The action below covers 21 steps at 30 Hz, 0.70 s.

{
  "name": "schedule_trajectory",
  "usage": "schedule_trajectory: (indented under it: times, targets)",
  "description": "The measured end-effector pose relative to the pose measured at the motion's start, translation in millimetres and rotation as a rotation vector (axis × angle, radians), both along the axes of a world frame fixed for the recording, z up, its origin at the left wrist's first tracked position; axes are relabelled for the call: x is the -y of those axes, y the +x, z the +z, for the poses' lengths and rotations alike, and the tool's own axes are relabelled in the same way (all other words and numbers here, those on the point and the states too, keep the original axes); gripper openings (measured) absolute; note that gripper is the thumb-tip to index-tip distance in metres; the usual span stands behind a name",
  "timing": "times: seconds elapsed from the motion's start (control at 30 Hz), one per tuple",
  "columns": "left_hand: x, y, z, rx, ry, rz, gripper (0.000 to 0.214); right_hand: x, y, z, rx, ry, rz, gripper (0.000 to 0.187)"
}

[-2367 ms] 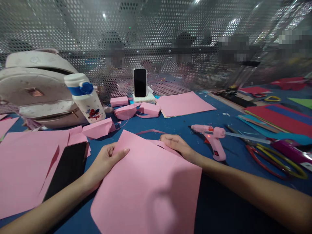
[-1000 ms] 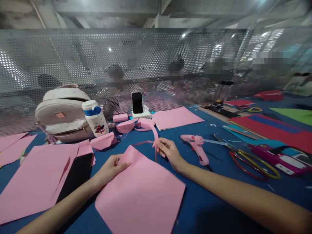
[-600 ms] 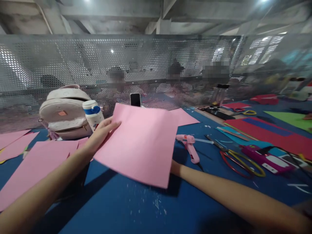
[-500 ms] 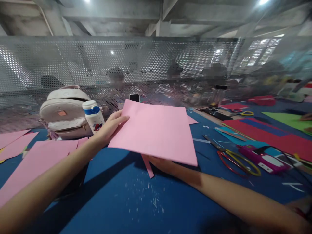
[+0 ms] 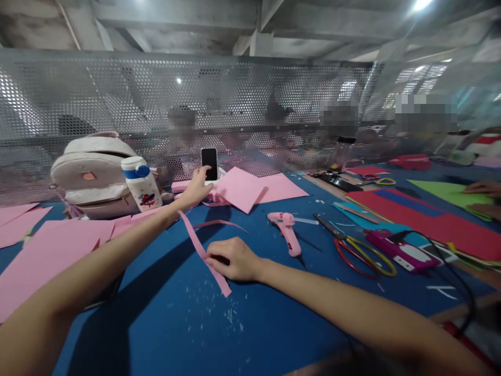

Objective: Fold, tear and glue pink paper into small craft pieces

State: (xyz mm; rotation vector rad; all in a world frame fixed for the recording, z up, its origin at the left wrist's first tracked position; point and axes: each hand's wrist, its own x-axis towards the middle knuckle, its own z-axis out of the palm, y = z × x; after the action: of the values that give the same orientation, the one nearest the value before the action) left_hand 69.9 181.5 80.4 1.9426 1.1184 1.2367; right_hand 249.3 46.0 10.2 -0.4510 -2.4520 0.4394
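Note:
My left hand (image 5: 198,187) reaches to the back of the table, fingers apart, in front of an upright smartphone (image 5: 209,163). Whether a fingertip touches the phone I cannot tell. Just right of that hand lies a pink paper sheet (image 5: 240,189), partly over another pink sheet (image 5: 284,189). Low in the middle, my right hand (image 5: 233,259) is closed, pinching a long pink paper strip (image 5: 195,239) against the blue table (image 5: 164,324). A second thin pink strip (image 5: 223,223) curves behind it. Right of this hand is a pink glue gun (image 5: 287,230) with a clear glue stick.
Scissors (image 5: 358,250) with red and yellow handles and a purple device (image 5: 403,249) with a cable lie to the right. Red sheets (image 5: 462,224) extend beyond them, near another person's hand (image 5: 483,189). A white backpack (image 5: 94,175), a bottle (image 5: 141,185) and pink sheets (image 5: 55,245) occupy the left.
The large pink sheet has left my hands and now lies at the back. My left hand moved toward the phone; my right hand came into view on the strip, and the glue gun is uncovered.

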Motion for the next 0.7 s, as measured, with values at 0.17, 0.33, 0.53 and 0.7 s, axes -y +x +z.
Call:
schedule_trajectory:
  times: [0.17,0.33,0.53,0.7]
  targets:
    - [37,-14,-38.0,-0.335,-0.003,-0.205,0.017,0,0,-2.5,0.091,0.095,0.032,0.018]
    - [45,-16,-69.3,-0.42,-0.07,-0.227,0.025,-1,0,-4.1,0.13,0.103,0.061,0.017]
    - [37,-16,-62.1,-0.268,-0.216,-0.265,0.025,-4,0,-0.2,0.126,0.086,0.094,0.019]
    - [67,-29,-61.4,-0.141,-0.298,-0.308,0.027,-5,-2,1.7,0.14,0.083,0.075,0.018]
